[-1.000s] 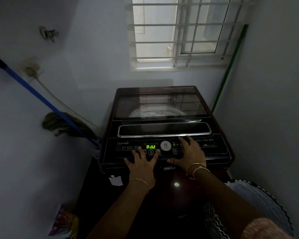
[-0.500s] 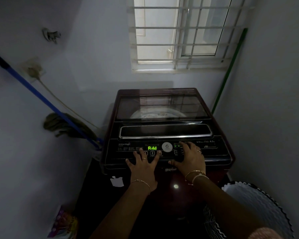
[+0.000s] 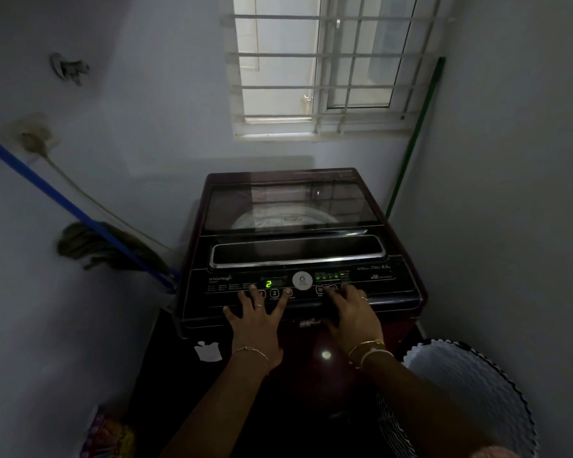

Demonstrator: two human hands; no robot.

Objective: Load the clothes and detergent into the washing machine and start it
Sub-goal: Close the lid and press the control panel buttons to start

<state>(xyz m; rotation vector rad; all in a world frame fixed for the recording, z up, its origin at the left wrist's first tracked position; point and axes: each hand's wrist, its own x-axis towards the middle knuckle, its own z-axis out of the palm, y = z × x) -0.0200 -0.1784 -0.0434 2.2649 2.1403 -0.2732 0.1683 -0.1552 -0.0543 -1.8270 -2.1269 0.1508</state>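
Washing machine [image 3: 298,246] stands in the corner under the barred window [image 3: 321,67], its glass lid [image 3: 291,206] closed and lying flat, with a pale round shape showing through it. Its green display [image 3: 268,284] now reads "2", where a moment ago it read "Add"; the small green indicator lights to the right of the round white badge [image 3: 302,280] are lit as before. The control panel [image 3: 387,289] faces the person, and the machine's front-to-back axis runs from the person toward the window wall, the panel's long side lying left to right.

Both hands stay on the front edge of the panel, much where they were. The left hand [image 3: 257,322] lies flat with its fingers straight and spread, fingertips reaching the row of buttons beneath the display and gripping nothing. The right hand [image 3: 351,314] rests with its fingers stretched forward and lightly bent, tips on the buttons right of the badge, also holding nothing; which button it presses cannot be told.

A blue-handled mop [image 3: 90,226] leans on the left wall, a green pole [image 3: 414,140] stands in the right corner, and a white laundry basket [image 3: 477,391] sits just beside the machine at lower right.
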